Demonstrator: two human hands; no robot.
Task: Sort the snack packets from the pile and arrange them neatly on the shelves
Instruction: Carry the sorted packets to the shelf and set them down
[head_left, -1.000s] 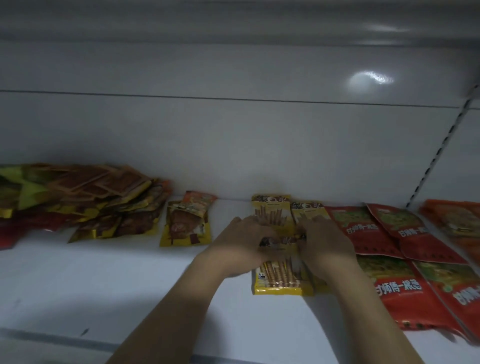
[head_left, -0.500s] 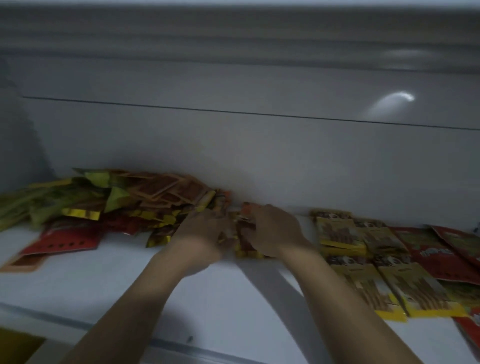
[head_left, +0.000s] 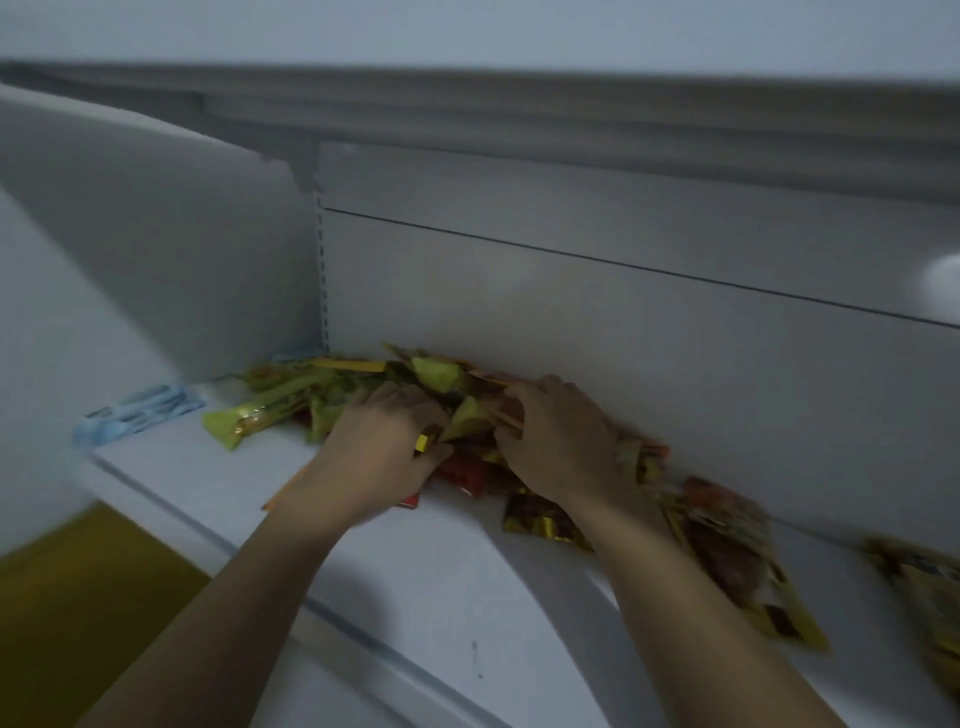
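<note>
A loose pile of green, yellow and red snack packets (head_left: 436, 374) lies on the white metal shelf (head_left: 208, 478), pushed against the grey back panel (head_left: 571, 312). Both hands are in this pile. The left hand (head_left: 384, 447) is on the near side of it with the fingers curled downward, and a small yellow corner (head_left: 422, 442) shows between them. Whether its grip is closed on a packet cannot be told because of the blur. The right hand (head_left: 561, 441) lies over the right part of the pile, its fingers (head_left: 519, 389) bent across the packets. Its grip also cannot be told.

A long yellow-green packet (head_left: 244, 423) sticks out at the left end of the pile. A gold foil packet (head_left: 540, 519) lies just under the right wrist. Brown and gold packets (head_left: 727, 551) lie further right on the same shelf.
</note>
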